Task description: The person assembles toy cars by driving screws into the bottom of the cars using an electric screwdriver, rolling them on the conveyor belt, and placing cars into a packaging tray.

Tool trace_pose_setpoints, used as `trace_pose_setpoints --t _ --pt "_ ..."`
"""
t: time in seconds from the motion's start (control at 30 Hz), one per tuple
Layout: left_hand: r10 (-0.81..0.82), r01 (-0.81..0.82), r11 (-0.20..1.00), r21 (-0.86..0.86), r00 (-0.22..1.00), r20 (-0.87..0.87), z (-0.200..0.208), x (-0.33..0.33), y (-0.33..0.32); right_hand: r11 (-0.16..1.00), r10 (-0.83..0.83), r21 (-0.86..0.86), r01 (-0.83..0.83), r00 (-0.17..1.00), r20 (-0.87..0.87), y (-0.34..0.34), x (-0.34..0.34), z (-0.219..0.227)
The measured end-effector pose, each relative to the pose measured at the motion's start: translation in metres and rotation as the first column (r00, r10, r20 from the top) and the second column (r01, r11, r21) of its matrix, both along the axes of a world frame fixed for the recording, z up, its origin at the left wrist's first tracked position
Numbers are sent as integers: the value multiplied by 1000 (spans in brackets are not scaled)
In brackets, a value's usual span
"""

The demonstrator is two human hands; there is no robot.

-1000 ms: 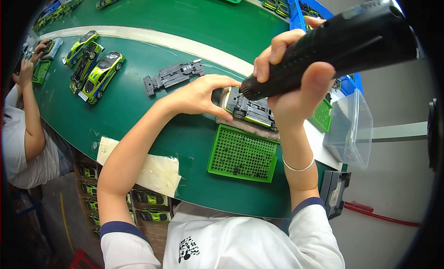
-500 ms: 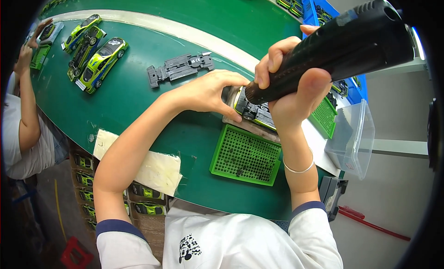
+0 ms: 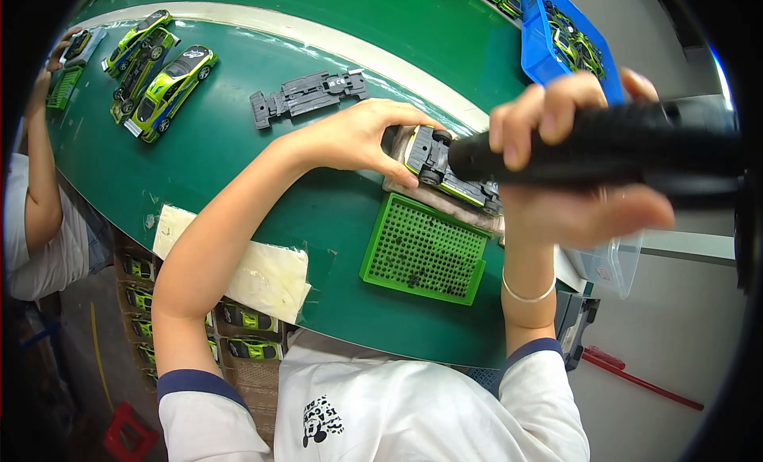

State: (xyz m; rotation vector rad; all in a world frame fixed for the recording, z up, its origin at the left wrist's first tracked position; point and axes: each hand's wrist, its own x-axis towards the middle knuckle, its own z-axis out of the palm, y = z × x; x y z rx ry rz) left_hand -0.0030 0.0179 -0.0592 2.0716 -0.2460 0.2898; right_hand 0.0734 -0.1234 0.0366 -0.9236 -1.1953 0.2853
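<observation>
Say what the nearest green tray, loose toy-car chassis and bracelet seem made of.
Nearest green tray: likely satin plastic, judging by its regular moulded grid. Loose toy-car chassis: probably matte grey plastic, with moulded relief. Bracelet: apparently polished metal, from its silvery shine.

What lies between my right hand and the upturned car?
In the head view, the nose of the black tool lies between your right hand and the upturned car; whether it touches is unclear.

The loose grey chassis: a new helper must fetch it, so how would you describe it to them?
On the green table, look past the left hand, a little leftward, before the pale curved strip. The chassis is a long, flat grey plate with notched edges. Unlike the green cars on either side, it has no coloured body.
</observation>
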Motion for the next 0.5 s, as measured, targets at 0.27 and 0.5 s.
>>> trace_pose_setpoints --t 0.27,0.5 --pt "-12 12 1000 -16 1000 -2 -5 -1 1 975 26 -219 -42 997 -77 -24 -31 -23" --pt "-34 34 999 -3 999 10 -7 1 2 954 71 -286 -94 993 -92 -22 -32 -28"
